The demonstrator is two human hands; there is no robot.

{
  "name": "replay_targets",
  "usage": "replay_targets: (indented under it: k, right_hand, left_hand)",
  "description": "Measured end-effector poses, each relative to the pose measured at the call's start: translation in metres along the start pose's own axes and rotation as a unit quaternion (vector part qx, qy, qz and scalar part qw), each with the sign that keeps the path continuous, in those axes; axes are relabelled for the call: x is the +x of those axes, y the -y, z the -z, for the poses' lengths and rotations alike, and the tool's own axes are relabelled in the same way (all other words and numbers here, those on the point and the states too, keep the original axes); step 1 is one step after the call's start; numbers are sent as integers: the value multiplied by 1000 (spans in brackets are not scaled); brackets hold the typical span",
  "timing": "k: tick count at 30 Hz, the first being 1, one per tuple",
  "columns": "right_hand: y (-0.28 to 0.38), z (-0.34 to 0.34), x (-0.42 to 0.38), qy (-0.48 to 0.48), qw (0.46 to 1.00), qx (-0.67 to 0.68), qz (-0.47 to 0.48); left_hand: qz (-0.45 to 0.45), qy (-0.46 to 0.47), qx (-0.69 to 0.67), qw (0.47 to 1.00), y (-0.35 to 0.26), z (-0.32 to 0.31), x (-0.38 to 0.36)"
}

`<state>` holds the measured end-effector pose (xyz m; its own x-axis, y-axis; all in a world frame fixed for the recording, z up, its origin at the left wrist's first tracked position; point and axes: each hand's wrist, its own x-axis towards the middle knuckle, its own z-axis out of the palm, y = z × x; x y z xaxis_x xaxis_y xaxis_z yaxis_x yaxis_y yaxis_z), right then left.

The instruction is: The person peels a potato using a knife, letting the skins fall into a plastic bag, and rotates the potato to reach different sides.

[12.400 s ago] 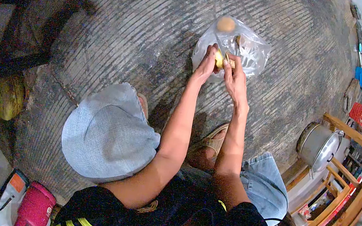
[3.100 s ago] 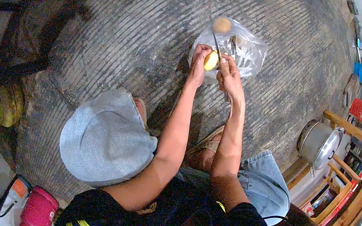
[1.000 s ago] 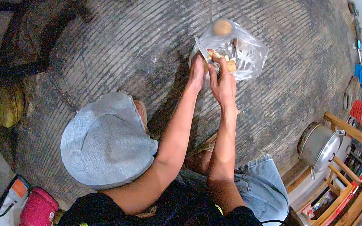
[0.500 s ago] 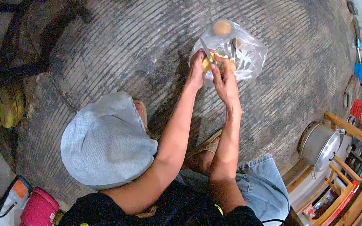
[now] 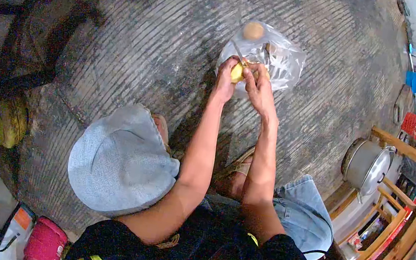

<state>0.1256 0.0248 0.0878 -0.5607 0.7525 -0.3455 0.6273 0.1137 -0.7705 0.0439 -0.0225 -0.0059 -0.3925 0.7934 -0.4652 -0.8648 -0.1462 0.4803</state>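
Head view: the left hand [image 5: 224, 77] is closed around a yellow piece [image 5: 236, 73], likely potato, above the near edge of the bag [image 5: 290, 66]. The right hand [image 5: 259, 90] grips 1 knife [image 5: 238, 52] narrowly, blade pointing away from the body, just beside the piece. Yellow flesh is bared on the side in sight; whether skin remains underneath, I cannot tell. 1 brown round item [image 5: 253, 30] at the bag's far edge looks uncut. The orange label [image 5: 22, 218] at lower left is unreadable; 3 yellow stripes mark the sleeve [image 5: 288, 259].
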Motion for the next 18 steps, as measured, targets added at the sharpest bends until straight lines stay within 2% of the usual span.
replay_targets:
  k: [3, 6, 12, 15, 18]
  right_hand:
    - [-14, -4, 7, -11, 999, 33, 33]
    - [-10, 1, 6, 41, 990, 136, -10]
    - [-1, 12, 0, 101, 962, 240, -87]
    - [-9, 6, 0, 85, 953, 280, -78]
    - [-3, 7, -8, 48, 896, 404, -177]
  left_hand:
    - [-3, 19, -10, 1000, -3, -2, -3]
    - [9, 10, -40, 999, -10, -10, -7]
    - [36, 92, -3, 995, -24, -7, -11]
    - [46, 100, -3, 994, -22, -6, -10]
    - [60, 1, -126, 990, -15, 0, -4]
